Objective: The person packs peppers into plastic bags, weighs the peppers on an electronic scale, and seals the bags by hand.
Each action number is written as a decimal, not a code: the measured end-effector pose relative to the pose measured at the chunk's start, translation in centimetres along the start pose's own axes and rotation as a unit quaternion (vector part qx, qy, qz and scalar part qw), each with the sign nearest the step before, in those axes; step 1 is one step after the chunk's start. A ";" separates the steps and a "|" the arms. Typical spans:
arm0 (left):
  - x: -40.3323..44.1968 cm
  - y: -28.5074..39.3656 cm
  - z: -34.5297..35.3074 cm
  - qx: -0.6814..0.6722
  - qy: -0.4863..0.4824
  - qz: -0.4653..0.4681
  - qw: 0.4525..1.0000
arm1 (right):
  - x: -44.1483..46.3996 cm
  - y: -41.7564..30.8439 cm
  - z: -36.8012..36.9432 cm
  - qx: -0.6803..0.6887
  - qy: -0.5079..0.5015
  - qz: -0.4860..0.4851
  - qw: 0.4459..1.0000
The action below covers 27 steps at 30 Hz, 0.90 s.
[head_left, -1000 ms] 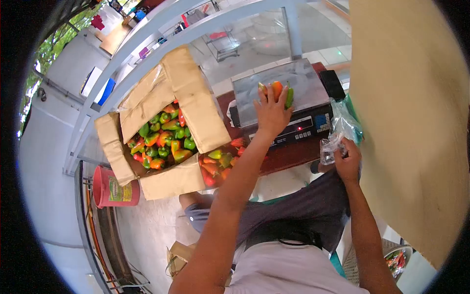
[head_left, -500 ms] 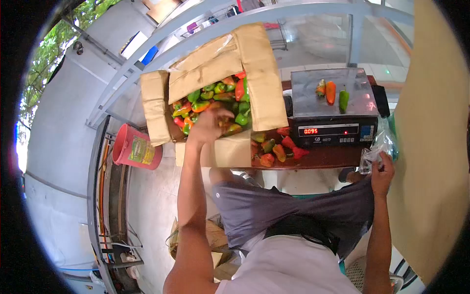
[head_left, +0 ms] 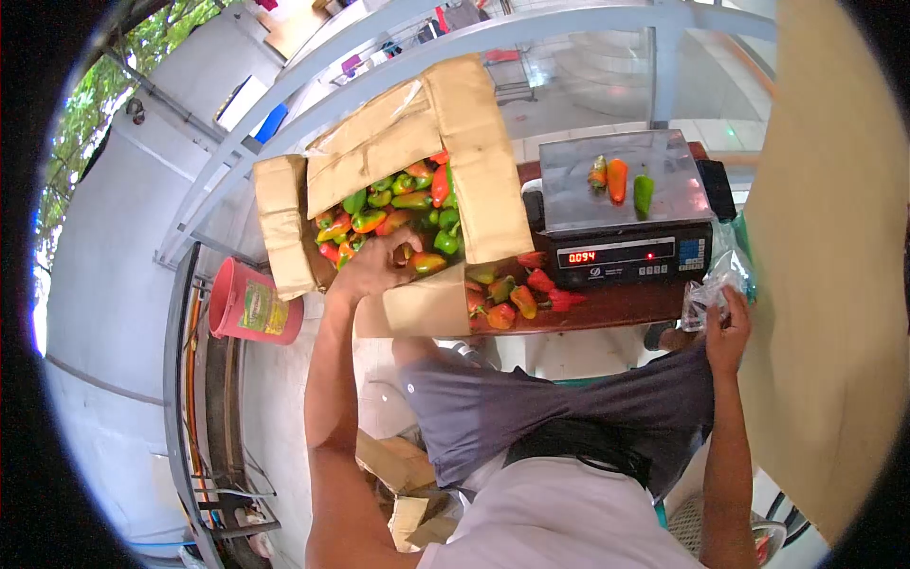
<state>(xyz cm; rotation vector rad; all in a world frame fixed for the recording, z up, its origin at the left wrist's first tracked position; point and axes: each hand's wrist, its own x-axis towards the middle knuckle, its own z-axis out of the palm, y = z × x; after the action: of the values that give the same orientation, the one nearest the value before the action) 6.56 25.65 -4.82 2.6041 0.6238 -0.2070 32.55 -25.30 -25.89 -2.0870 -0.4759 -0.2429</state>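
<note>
My left hand [head_left: 381,265] is inside the cardboard box [head_left: 488,161], its fingers curved and apart over the bell peppers [head_left: 368,221]. Close by its fingertips lies an orange-green pepper [head_left: 427,264]; whether they touch is unclear. My right hand [head_left: 728,330] pinches a clear plastic bag [head_left: 706,296] at the right end of the table. Beside the box stands a digital scale [head_left: 626,256] reading 0.094. On its metal pan lie a mottled pepper [head_left: 597,173], an orange pepper [head_left: 617,180] and a green pepper [head_left: 644,195].
Several loose red and orange peppers [head_left: 523,302] lie on the brown table [head_left: 607,313] between box and scale. A pink bucket [head_left: 256,302] stands at the left. Metal railing [head_left: 474,47] runs behind; a tan panel [head_left: 825,284] rises at the right. Torn cardboard [head_left: 403,465] lies below.
My left hand has shifted lower and nearer the front of the box, toward the orange-green pepper. The scale reading went from 0.095 to 0.094. My right hand still has the bag.
</note>
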 end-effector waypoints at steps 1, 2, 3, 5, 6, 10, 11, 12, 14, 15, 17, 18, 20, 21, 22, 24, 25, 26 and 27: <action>-0.2 0.5 -0.4 0.027 -0.006 0.023 0.999 | 0.0 -0.1 0.0 0.004 0.001 0.001 1.000; -0.7 0.9 -0.9 0.015 0.040 0.048 0.998 | 0.0 -0.1 0.0 0.007 0.003 0.002 1.000; -1.5 1.4 -1.5 0.003 0.084 0.075 0.994 | -0.1 -0.3 -0.2 0.008 0.007 0.006 1.000; -3.3 4.0 -2.0 -0.050 0.173 0.104 0.978 | 0.0 -0.3 -0.4 0.023 0.000 -0.020 1.000; -4.6 5.7 -2.3 -0.090 0.219 0.104 0.966 | 0.2 -0.1 -0.5 0.030 -0.003 -0.033 0.999; -4.7 14.4 4.0 -0.301 0.255 0.297 0.870 | 0.1 -1.2 0.1 -0.006 -0.059 -0.045 0.997; -3.3 16.9 5.6 -0.226 0.237 0.311 0.892 | -0.3 -1.5 0.7 -0.075 -0.058 -0.105 0.990; -0.8 18.2 8.0 -0.242 0.204 0.328 0.890 | -0.7 -1.7 0.9 -0.085 -0.114 -0.156 0.978; 4.4 20.8 10.8 -0.117 0.171 0.317 0.925 | -0.9 -2.3 1.7 -0.103 -0.221 -0.257 0.935; 7.6 20.7 12.9 -0.120 0.183 0.310 0.925 | -1.3 -2.9 2.5 -0.072 -0.241 -0.281 0.926; 13.1 20.1 15.8 -0.112 0.208 0.277 0.931 | -1.7 -4.1 4.5 -0.007 -0.258 -0.271 0.927; 15.2 20.0 16.4 -0.099 0.221 0.251 0.937 | -1.7 -4.7 5.4 0.027 -0.255 -0.239 0.937; 18.8 19.0 17.1 -0.062 0.208 0.234 0.948 | -1.8 -4.0 6.4 0.100 -0.316 -0.110 0.937; 19.6 18.9 17.2 -0.043 0.203 0.225 0.952 | -1.5 -3.4 6.7 0.136 -0.377 -0.017 0.916; 20.1 18.7 17.5 -0.054 0.197 0.205 0.957 | -1.1 -2.9 6.9 0.170 -0.434 0.074 0.882; 20.5 18.4 17.8 -0.074 0.185 0.164 0.966 | -0.3 -2.2 7.4 0.173 -0.453 0.140 0.863; 19.7 19.0 17.6 -0.072 0.260 0.194 0.943 | 0.2 -2.3 7.4 0.174 -0.461 0.171 0.853; 18.3 19.5 17.8 -0.070 0.335 0.223 0.913 | 0.6 -2.5 7.4 0.167 -0.447 0.177 0.861; 16.4 20.3 17.8 -0.068 0.408 0.250 0.876 | 1.0 -3.2 7.2 0.160 -0.433 0.184 0.868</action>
<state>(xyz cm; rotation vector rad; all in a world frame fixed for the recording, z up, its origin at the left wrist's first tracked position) 29.79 7.73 -16.67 2.5287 0.1668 1.0998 31.93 -17.42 -26.89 -1.8117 -0.5675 0.9786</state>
